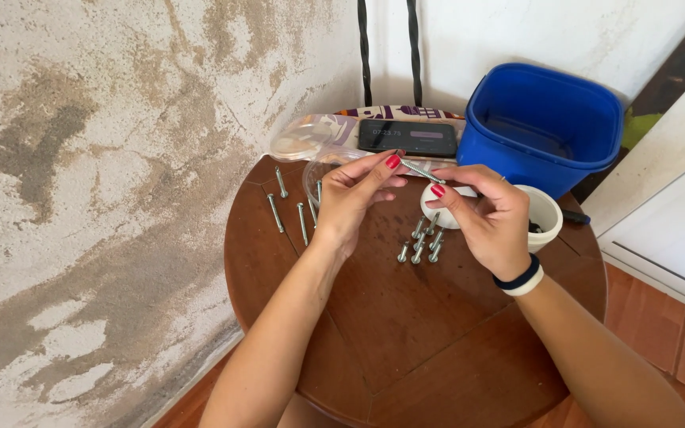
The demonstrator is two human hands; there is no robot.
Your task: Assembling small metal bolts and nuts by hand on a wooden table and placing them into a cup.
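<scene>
My left hand (pixel 356 198) pinches one end of a silver screw (pixel 422 170) above a round brown wooden table (pixel 438 341). My right hand (pixel 489 218) meets it at the screw's other end, thumb and forefinger closed near it; whether they grip the screw or a small part on it I cannot tell. Both hands hover over a small cluster of screws (pixel 422 244) lying on the table. Several longer screws (pixel 291 210) lie apart to the left of my left hand. A white round cup (pixel 545 218) sits just behind my right hand.
A blue plastic tub (pixel 545 123) stands at the table's back right. A dark phone (pixel 408 137) and clear plastic lids (pixel 303 141) lie at the back. A stained wall is on the left, and a white door and red floor tiles on the right.
</scene>
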